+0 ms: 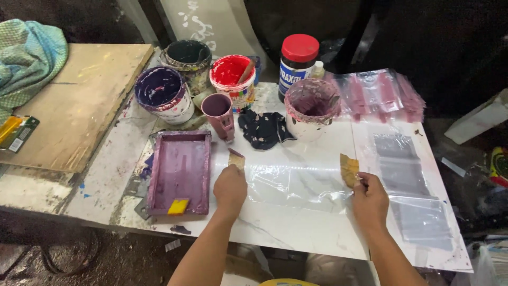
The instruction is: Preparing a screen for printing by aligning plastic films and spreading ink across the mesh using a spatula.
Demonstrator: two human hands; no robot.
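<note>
My left hand (pixel 229 189) grips a small tan card scraper (pixel 236 159) with a purple-stained tip, resting at the left edge of a clear plastic sheet (pixel 296 185) spread on the white table (pixel 286 233). My right hand (pixel 370 199) holds a second tan card scraper (pixel 348 169) upright at the sheet's right edge. A purple-stained rectangular tray (pixel 180 170) lies just left of my left hand, with a small yellow piece (pixel 178 206) at its near end.
Paint buckets stand at the back: purple (pixel 161 92), dark (pixel 188 55), red (pixel 232 77), pink-stained (pixel 312 108). A mauve cup (pixel 218 109), a dark rag (pixel 263 128), a red-lidded jar (pixel 298 61), clear bags (pixel 381 95), printed sheets (pixel 407 180) and a wooden board (pixel 79 100) surround them.
</note>
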